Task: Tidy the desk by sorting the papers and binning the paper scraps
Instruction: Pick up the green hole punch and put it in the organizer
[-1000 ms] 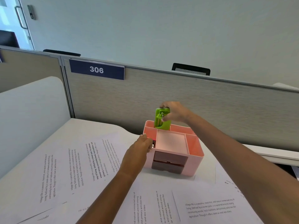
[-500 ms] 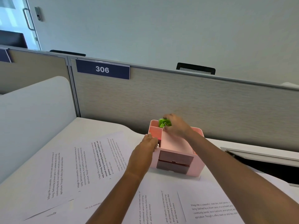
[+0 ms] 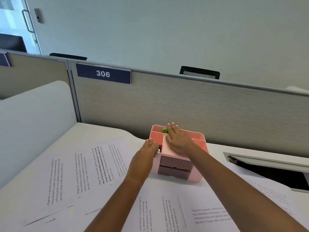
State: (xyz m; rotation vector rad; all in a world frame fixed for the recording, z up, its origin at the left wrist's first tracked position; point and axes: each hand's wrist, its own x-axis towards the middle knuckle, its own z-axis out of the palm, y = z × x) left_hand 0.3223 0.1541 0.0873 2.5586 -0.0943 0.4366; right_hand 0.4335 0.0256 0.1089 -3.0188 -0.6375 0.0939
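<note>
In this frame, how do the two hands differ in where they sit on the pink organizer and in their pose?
The left hand grips the pink organizer at its left side wall, fingers curled over the edge; the right hand lies flat and open across the top. The left hand sits nearer the printed sheets; the right hand's fingertips reach the back compartment beside the green item. Both touch the organizer.

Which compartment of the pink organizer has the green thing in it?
The back compartment of the pink organizer, along the partition side, holds the green item, just beyond the right hand. The front-left compartment looks empty.
</note>
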